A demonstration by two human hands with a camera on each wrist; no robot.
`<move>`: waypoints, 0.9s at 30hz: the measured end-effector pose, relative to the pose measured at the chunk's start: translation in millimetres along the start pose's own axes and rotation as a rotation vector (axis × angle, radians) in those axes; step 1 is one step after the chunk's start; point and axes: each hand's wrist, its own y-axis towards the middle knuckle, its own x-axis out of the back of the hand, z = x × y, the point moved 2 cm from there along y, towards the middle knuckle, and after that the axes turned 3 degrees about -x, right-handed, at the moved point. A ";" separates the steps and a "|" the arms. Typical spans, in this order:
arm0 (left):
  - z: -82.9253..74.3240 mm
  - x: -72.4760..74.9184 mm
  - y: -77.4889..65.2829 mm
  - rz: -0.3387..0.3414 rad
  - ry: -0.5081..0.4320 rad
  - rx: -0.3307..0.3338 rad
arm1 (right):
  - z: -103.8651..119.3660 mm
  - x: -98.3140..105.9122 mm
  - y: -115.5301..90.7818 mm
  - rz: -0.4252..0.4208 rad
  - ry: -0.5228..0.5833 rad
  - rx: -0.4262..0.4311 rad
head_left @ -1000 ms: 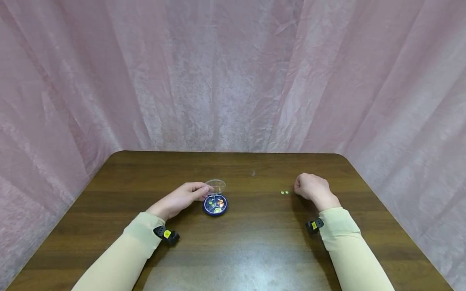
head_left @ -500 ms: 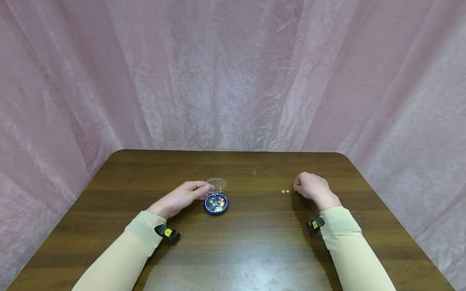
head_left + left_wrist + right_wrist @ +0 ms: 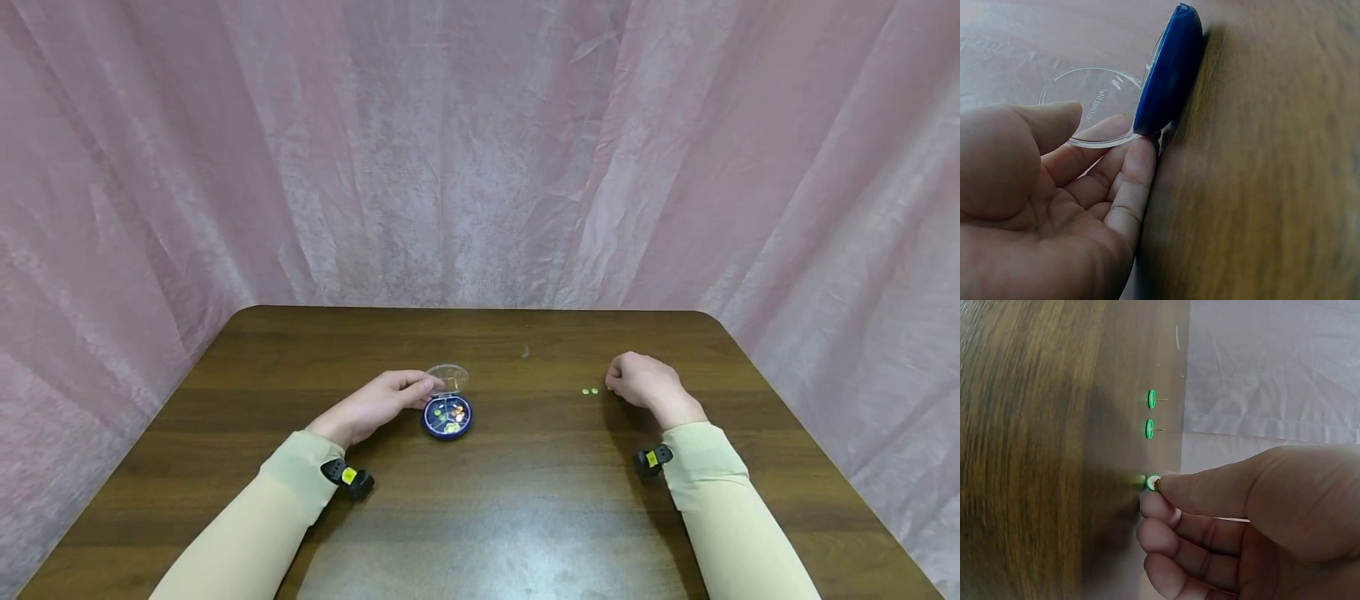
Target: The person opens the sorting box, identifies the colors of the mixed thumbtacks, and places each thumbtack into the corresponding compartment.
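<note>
My left hand [image 3: 378, 402] is at the upper left of a round blue case [image 3: 447, 423], whose clear lid [image 3: 448, 378] stands raised. In the left wrist view, thumb and fingers pinch this lid [image 3: 1094, 87] from both sides, and the little finger touches the table by the blue base [image 3: 1169, 72]. Green and orange tacks lie in the case's compartments. Over on the right, my right hand [image 3: 651, 385] rests low on the table. Its thumb and index finger pinch a green thumbtack [image 3: 1152, 482]. Two more green thumbtacks [image 3: 590, 391] lie beside it, points up in the right wrist view.
The brown wooden table [image 3: 517, 483] has rounded far corners. Behind and beside it hangs a pink curtain [image 3: 480, 150]. A small pale mark [image 3: 525, 352] shows near the table's far edge. Each wrist wears a small black camera.
The head view has shifted slightly, so the scene sits a little higher. Both hands keep nearly the same places; the lid stays raised and the two loose thumbtacks stay put.
</note>
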 end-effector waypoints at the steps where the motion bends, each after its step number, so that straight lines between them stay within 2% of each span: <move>1: -0.2 -0.3 0.2 -0.003 0.000 0.006 | -0.4 -0.4 0.0 0.000 0.001 -0.002; 13: 0.3 0.7 0.5 0.003 0.005 0.003 | -2.9 3.9 0.4 -0.030 -0.009 0.001; 27: -2.1 0.0 0.2 -0.004 0.008 -0.001 | -3.5 1.8 -0.6 -0.001 -0.010 -0.003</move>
